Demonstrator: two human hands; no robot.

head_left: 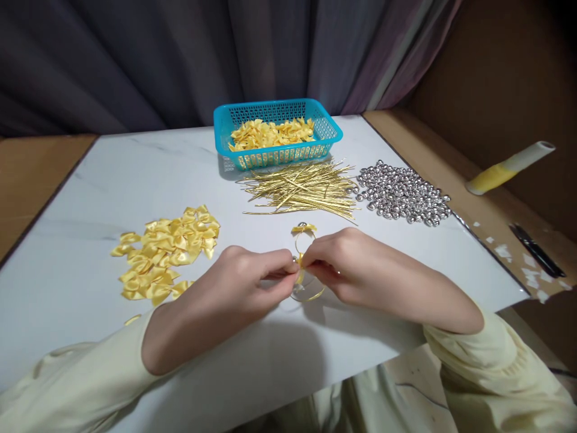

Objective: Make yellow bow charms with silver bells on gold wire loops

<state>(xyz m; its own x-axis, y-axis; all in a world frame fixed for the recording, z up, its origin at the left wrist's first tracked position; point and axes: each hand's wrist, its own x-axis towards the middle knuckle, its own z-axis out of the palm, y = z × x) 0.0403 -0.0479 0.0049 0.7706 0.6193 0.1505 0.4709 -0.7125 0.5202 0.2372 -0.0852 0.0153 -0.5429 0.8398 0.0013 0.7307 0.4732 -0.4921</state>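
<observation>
My left hand [252, 273] and my right hand [356, 264] meet at the front middle of the table. Both pinch a small yellow ribbon bow [301, 261] between thumb and fingers, and the fingertips hide much of it. A gold wire loop [317, 296] hangs below the bow, and a bit of silver shows beside the left fingertips. Just beyond my hands lies another yellow bow [311, 228] with a silver bead and a gold loop. To the left is a loose pile of yellow satin bows [171, 243].
A blue plastic basket [334, 133] holding yellow bows stands at the back. In front of it lie gold wire ties [302, 189], with shiny silver beads [406, 192] to their right. At the right edge are a yellow-white tube [509, 169], a black pen [536, 251] and white scraps [503, 252].
</observation>
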